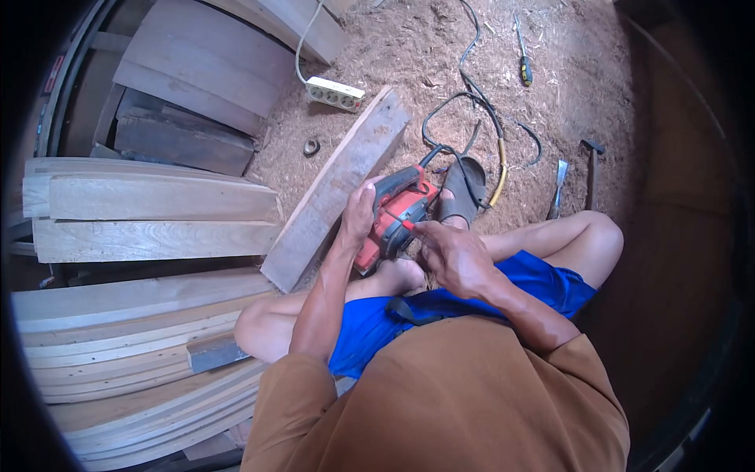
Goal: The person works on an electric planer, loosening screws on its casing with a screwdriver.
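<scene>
A red and black electric hand planer is tipped on its side above my lap, close to my crossed legs. My left hand is wrapped around its black handle end and steadies it. In my right hand is a small tool with a red handle, pointed at the planer's side; its tip is too small to make out. A rough wooden plank lies just beyond my left hand. From the planer's rear a dark cord runs off over the floor.
Stacked boards fill the left side. A white power strip and a tape roll lie ahead on shavings. To the right are a screwdriver, a chisel and a hammer. A sandal is on my foot.
</scene>
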`<action>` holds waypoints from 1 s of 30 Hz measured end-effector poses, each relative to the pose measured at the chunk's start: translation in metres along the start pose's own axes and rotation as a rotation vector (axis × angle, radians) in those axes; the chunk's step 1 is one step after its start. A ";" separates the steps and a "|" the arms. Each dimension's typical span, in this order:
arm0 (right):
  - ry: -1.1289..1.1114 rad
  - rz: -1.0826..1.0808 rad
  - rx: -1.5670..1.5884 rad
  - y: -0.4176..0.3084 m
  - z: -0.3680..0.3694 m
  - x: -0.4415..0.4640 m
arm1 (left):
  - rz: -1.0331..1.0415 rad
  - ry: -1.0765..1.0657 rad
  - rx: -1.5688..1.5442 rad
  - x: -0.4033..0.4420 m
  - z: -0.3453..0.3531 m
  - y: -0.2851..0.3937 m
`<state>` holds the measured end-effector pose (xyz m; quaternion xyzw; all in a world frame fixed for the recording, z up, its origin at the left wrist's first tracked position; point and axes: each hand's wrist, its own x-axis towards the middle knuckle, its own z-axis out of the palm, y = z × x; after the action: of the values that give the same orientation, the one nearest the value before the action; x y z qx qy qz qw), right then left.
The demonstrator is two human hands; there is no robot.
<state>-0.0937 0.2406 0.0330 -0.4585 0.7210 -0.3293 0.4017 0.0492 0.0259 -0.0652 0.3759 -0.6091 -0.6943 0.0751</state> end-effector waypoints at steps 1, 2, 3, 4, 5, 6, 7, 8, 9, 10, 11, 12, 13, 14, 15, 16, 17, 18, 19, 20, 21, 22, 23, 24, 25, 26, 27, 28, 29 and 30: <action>0.004 0.026 0.114 -0.002 -0.003 -0.003 | 0.017 0.013 -0.017 0.000 0.000 -0.002; 0.023 0.007 0.106 0.001 -0.003 -0.005 | 0.036 0.026 -0.035 0.002 0.001 -0.003; 0.042 -0.010 0.096 0.006 -0.002 -0.006 | 0.055 0.037 -0.054 0.004 0.001 -0.004; 0.062 -0.028 0.087 0.009 0.000 -0.008 | 0.038 0.032 -0.063 0.005 0.000 -0.006; 0.081 -0.031 0.115 0.011 0.002 -0.008 | 0.022 0.028 -0.071 0.005 -0.002 -0.007; 0.102 -0.036 0.143 0.012 0.004 -0.008 | 0.007 0.024 -0.078 0.005 -0.003 -0.007; 0.123 -0.042 0.170 0.012 0.006 -0.008 | 0.018 0.025 -0.069 0.006 -0.003 -0.007; 0.124 -0.044 0.176 0.012 0.006 -0.007 | 0.027 0.028 -0.061 0.006 -0.003 -0.008; 0.125 -0.046 0.184 0.011 0.007 -0.007 | 0.036 0.031 -0.052 0.006 -0.003 -0.008; 0.124 -0.048 0.191 0.011 0.007 -0.006 | 0.050 0.026 -0.054 0.006 -0.003 -0.008; 0.126 -0.048 0.181 0.011 0.008 -0.004 | 0.063 0.021 -0.056 0.007 -0.003 -0.008; 0.126 -0.047 0.170 0.012 0.009 -0.003 | 0.077 0.017 -0.060 0.007 -0.003 -0.009; 0.125 -0.046 0.158 0.012 0.010 -0.001 | 0.079 0.016 -0.065 0.007 -0.002 -0.010; 0.112 -0.031 0.179 0.011 0.009 0.000 | 0.082 0.016 -0.071 0.008 -0.002 -0.011; 0.099 -0.017 0.200 0.010 0.008 0.002 | 0.086 0.016 -0.076 0.007 -0.001 -0.007; 0.086 -0.001 0.221 0.009 0.008 0.003 | 0.073 0.024 -0.071 0.005 0.001 -0.003; 0.100 -0.014 0.216 0.010 0.009 0.004 | 0.060 0.032 -0.067 0.003 0.002 0.000; 0.115 -0.027 0.211 0.012 0.012 0.005 | 0.046 0.041 -0.062 0.000 0.003 0.005; 0.130 -0.041 0.206 0.014 0.015 0.006 | 0.039 0.039 -0.063 -0.001 0.004 0.007; 0.136 -0.030 0.246 0.018 0.019 0.008 | 0.032 0.037 -0.065 -0.001 0.004 0.008; 0.141 -0.018 0.286 0.021 0.024 0.008 | 0.029 0.035 -0.064 -0.001 0.003 0.008; 0.147 -0.007 0.327 0.024 0.026 0.009 | 0.027 0.034 -0.062 -0.001 0.003 0.008; 0.123 0.014 0.388 0.027 0.028 0.009 | 0.027 0.032 -0.056 -0.001 0.002 0.007; 0.099 0.036 0.448 0.027 0.028 0.009 | 0.031 0.031 -0.052 0.000 0.002 0.007; 0.077 0.062 0.526 0.030 0.029 0.011 | 0.035 0.030 -0.048 0.000 0.001 0.006; 0.057 0.090 0.603 0.033 0.030 0.012 | 0.042 0.031 -0.045 0.001 0.001 0.006; 0.040 0.122 0.697 0.037 0.032 0.016 | 0.044 0.032 -0.045 0.001 0.001 0.006; 0.024 0.153 0.791 0.042 0.033 0.018 | 0.047 0.032 -0.045 0.001 0.001 0.005; 0.009 0.198 0.774 0.046 0.033 0.019 | 0.044 0.032 -0.047 0.001 0.002 0.005; -0.005 0.243 0.756 0.045 0.029 0.019 | 0.046 0.030 -0.050 0.001 0.001 0.004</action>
<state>-0.0905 0.2365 -0.0239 -0.1905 0.5971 -0.5202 0.5802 0.0462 0.0252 -0.0624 0.3702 -0.5989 -0.7017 0.1092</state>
